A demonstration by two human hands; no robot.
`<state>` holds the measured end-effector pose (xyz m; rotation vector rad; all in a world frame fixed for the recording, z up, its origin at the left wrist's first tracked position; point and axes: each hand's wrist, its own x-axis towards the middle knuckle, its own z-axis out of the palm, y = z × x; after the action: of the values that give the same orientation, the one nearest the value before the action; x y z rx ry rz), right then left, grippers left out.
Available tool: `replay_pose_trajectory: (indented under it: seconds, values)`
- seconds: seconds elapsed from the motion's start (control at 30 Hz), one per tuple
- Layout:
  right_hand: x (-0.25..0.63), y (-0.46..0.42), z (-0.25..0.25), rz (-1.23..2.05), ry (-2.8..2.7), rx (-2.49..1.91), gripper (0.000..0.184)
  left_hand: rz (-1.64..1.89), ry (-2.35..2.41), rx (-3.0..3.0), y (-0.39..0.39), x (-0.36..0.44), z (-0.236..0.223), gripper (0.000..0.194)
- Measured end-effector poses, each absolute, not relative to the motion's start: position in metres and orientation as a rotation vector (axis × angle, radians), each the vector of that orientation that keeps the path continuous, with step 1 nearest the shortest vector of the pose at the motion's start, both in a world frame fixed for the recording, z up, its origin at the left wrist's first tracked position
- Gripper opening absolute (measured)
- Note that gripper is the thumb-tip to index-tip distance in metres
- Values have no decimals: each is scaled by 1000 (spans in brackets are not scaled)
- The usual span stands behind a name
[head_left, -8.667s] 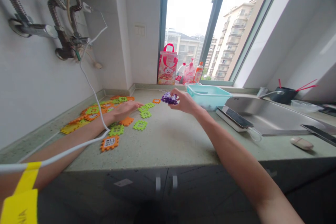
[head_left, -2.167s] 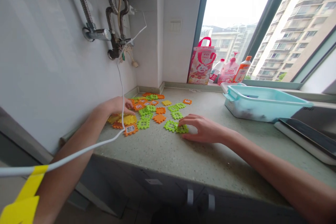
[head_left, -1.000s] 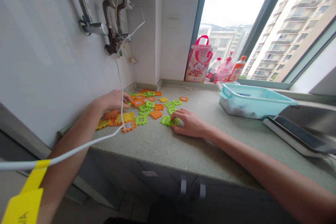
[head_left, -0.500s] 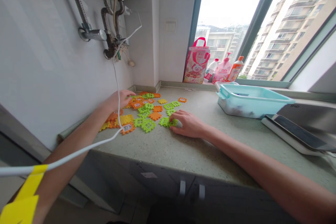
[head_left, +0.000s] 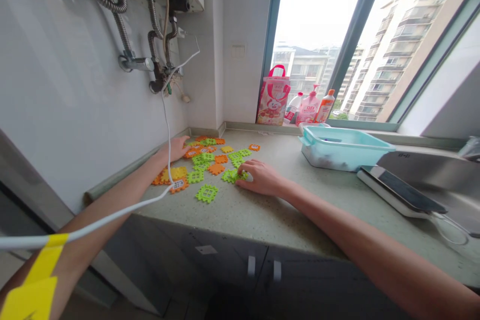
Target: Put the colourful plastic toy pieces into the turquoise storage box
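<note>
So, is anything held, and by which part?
Right hand: thumb and fingers around the right edge of a green piece, grip unclear. Left hand: cannot tell.

lime, orange and yellow tiles [head_left: 216, 168], turquoise tub [head_left: 360, 159], speckled counter [head_left: 255, 215]

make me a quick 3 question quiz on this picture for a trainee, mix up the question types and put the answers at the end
1. Multiple choice: what colour are the flat plastic pieces with toothed edges at the fingers of the right hand?
a) orange
b) green
c) yellow

2. True or false: in this view, the tall pink printed bag stands to the left of the pink pump bottle.

3. Short answer: which is nearer to the pale turquoise rectangular plastic tub, the left hand or the right hand?

Key: 1. b) green; 2. true; 3. the right hand.
</note>
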<state>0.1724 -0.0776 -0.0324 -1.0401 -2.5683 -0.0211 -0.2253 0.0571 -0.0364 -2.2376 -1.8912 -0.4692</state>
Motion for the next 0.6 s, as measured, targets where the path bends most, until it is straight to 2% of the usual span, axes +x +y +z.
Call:
replay_pose_trajectory:
  seconds: [0.13,0.27,0.37,0.47,0.6]
  values:
    - [165,-80,-32,-47,-2515,-1110,41,-556,-1873,-2224,52,-228,-29,48]
    - [162,-78,-34,-45,-2491,-1144,20,-587,-1804,-2093,36,-221,-18,37]
    - [163,-75,-36,-33,-2487,-1144,15,-867,-1578,-2069,19,-206,-10,32]
    - [166,-72,-36,-23,-2484,-1134,16,-1165,-1223,-2301,0,-184,-7,31]
    - [171,-69,-36,-37,-2463,-1152,17,-1094,-997,-2588,-19,-158,-10,37]
